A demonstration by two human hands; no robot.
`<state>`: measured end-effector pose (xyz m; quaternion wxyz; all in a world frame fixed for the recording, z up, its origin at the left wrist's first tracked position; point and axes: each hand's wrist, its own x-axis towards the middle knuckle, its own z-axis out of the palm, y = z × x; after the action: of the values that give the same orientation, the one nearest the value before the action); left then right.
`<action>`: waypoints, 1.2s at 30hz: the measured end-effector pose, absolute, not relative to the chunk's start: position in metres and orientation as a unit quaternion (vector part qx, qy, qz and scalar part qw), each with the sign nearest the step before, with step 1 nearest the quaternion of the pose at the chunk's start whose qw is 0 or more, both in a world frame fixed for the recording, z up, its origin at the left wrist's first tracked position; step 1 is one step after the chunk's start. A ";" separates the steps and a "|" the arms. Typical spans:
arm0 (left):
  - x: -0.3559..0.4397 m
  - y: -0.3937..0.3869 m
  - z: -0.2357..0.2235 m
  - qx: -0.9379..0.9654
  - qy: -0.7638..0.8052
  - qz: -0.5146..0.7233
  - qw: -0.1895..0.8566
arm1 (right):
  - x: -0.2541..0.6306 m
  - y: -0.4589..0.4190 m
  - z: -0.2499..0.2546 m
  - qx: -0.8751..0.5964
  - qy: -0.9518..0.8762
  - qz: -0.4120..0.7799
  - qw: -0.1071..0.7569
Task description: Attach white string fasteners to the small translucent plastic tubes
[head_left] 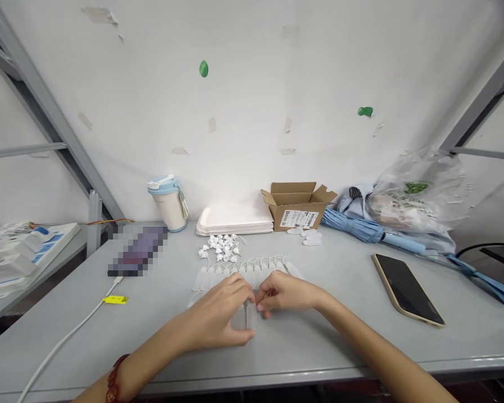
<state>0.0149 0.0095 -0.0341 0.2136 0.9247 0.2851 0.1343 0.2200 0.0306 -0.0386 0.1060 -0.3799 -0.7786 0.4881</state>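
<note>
My left hand (220, 313) curves its thumb and forefinger around a small translucent white sleeve (251, 318), gripping it by its ends low over the table. At the right edge of that piece, my right hand (279, 292) is closed in a pinch. Whatever lies between its fingertips is too small to make out. Just beyond my hands, several similar translucent sleeves (201, 278) lie side by side in a row, with thin white strings at their upper ends. A pile of small white plastic pieces (222, 247) sits behind the row.
Along the wall stand a cream tumbler (170, 208), stacked white trays (235, 219) and an opened cardboard box (298, 208). Loose sleeves (313, 238) lie before the box. A blue umbrella (353, 225), plastic bag (418, 196) and phone (407, 290) are rightward; a cabled phone (138, 252) is left.
</note>
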 end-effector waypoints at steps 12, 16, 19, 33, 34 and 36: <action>0.019 0.009 -0.035 0.935 0.307 0.094 0.149 | 0.218 0.031 -0.048 -0.372 -0.790 0.476 0.102; 0.019 0.010 -0.034 0.936 0.307 0.089 0.146 | 0.218 0.032 -0.049 -0.373 -0.790 0.475 0.103; 0.020 0.009 -0.034 0.936 0.308 0.086 0.146 | 0.217 0.032 -0.050 -0.373 -0.790 0.477 0.100; -0.001 0.092 -0.029 0.874 0.419 0.222 0.105 | 0.245 0.059 -0.039 -0.480 -0.784 0.307 0.248; -0.002 0.105 -0.032 0.867 0.436 0.226 0.089 | 0.251 0.065 -0.042 -0.506 -0.777 0.265 0.266; -0.002 0.126 -0.039 0.876 0.430 0.211 0.060 | 0.266 0.078 -0.048 -0.546 -0.759 0.200 0.295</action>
<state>-0.0021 0.1259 -0.0391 0.0597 0.8759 0.4296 0.2113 0.2662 0.0781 -0.0478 0.2946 -0.5455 -0.7586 0.2004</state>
